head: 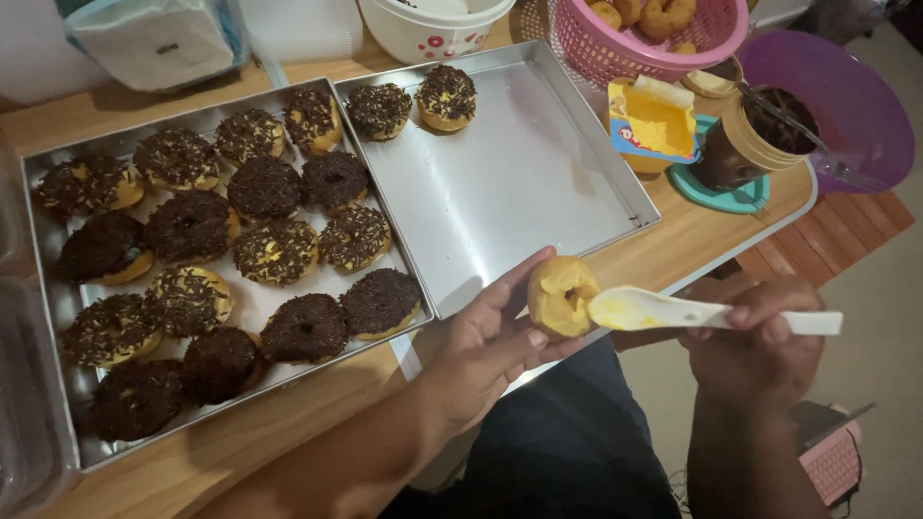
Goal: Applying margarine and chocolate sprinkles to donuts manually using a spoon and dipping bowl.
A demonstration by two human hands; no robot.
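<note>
Your left hand [486, 351] grips a plain round yellow-glazed doughnut [561, 295], thumb over its far edge and fingers curled under it, holding it in the air just past the near edge of the wooden table [692, 235]; the doughnut's coated face is turned up and toward you, its hole facing the camera. Your right hand [760, 351] is closed around the handle of a white plastic spatula [673, 310], whose long axis runs nearly level from right to left, the rounded blade smeared with yellow spread and its tip touching the doughnut's right side. Beyond your left hand lies a shallow square metal tray [519, 183] with two chocolate-sprinkled doughnuts [413, 104] at its far corner, and beside it on the left a second metal tray [58, 308] filled with rows of sprinkled doughnuts. Farther right stand an opened yellow spread packet [656, 123], a brown jar [750, 144] and a pink plastic basket [625, 48] of plain doughnuts.
</note>
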